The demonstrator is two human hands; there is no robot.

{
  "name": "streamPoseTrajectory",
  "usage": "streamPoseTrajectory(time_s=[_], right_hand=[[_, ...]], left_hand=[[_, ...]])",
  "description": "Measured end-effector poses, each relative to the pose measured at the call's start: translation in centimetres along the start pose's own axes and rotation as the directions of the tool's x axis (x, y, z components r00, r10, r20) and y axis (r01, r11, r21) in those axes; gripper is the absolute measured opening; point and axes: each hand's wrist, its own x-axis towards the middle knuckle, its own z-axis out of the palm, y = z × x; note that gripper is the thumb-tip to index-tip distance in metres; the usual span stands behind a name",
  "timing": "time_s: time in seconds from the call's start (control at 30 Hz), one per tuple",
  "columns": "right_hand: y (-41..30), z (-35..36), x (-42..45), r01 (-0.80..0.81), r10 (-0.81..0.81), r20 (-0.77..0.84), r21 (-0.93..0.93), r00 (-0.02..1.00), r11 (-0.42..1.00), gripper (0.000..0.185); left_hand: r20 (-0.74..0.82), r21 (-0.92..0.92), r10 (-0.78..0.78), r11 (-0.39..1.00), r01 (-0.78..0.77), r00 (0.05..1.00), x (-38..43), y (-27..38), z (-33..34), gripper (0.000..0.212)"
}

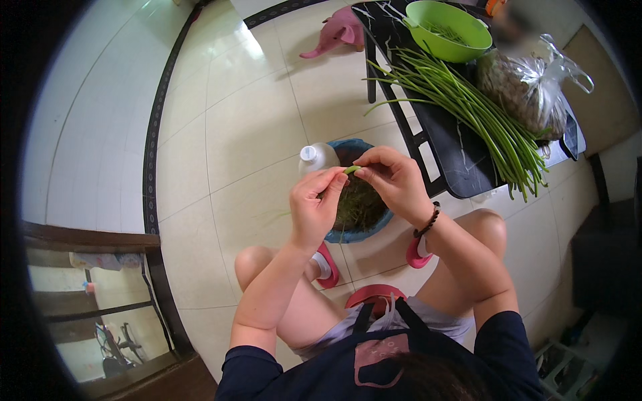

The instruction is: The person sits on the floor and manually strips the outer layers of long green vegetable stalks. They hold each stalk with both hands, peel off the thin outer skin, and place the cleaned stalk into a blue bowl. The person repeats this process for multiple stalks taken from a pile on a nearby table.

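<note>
A short piece of green vegetable stem [352, 170] is pinched between the fingertips of both hands. My left hand [313, 203] grips it, and a thin blurred green strand [281, 215] trails out on that hand's far side. My right hand [393, 175], with a dark beaded bracelet at the wrist, holds the other end between thumb and forefinger. Below both hands stands a round blue bin [373, 231], with thin green and brown plant scraps inside. My hands hide part of its rim and contents.
A black marble-patterned table [434, 133] at right bears a bundle of long green stems [466, 108], a green basin [441, 52] with cut stems, and a tied clear bag [521, 95] of brown lumps. A white bottle [318, 159] touches the bin's left side. Farther off is a pink elephant figure [341, 30].
</note>
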Motion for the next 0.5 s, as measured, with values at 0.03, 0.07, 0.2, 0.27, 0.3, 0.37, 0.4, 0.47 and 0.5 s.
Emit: streamPoseTrajectory(time_s=[0.03,0.07,0.2,0.27,0.3,0.37,0.4,0.47,0.5], right_hand=[[-0.1,0.1,0.0,-0.058,0.057,0.005,0.062,0.998,0.996,0.009],[-0.3,0.1,0.1,-0.115,0.115,0.014,0.124,0.993,0.986,0.009],[-0.5,0.6,-0.1,-0.318,0.325,0.04,0.349,0.945,0.882,0.012],[-0.1,0.8,-0.2,-0.337,0.352,0.05,0.444,0.935,0.83,0.012],[0.1,0.9,-0.2,-0.345,0.366,0.057,0.49,0.929,0.801,0.012],[0.1,1.3,-0.4,-0.363,0.401,0.078,0.603,0.913,0.71,0.012],[0.0,1.4,-0.4,-0.37,0.417,0.091,0.654,0.904,0.66,0.013],[-0.1,1.4,-0.3,-0.387,0.434,0.115,0.688,0.893,0.614,0.013],[-0.1,1.4,-0.2,-0.394,0.442,0.126,0.705,0.888,0.589,0.013]], left_hand=[[-0.014,-0.018,-0.005,1.0,0.005,1.0,0.0,0.0,0.1,0.012],[-0.025,-0.037,-0.011,0.999,0.01,1.0,-0.1,0.0,0.1,0.013],[-0.057,-0.074,-0.02,0.997,0.016,0.998,-0.1,-0.1,0.2,0.013],[-0.06,-0.063,0.017,0.998,-0.021,0.998,0.0,-0.1,0.3,0.013],[-0.059,-0.053,0.052,0.997,-0.055,0.997,0.0,-0.3,0.3,0.012],[-0.055,-0.055,0.062,0.996,-0.065,0.997,-0.1,-0.4,0.5,0.012],[-0.052,-0.069,0.038,0.997,-0.042,0.998,-0.3,-0.3,0.7,0.012],[-0.057,-0.096,0.012,0.995,-0.018,0.998,-0.3,-0.2,0.9,0.011],[-0.063,-0.107,0.011,0.994,-0.018,0.998,-0.2,0.0,0.9,0.011]])
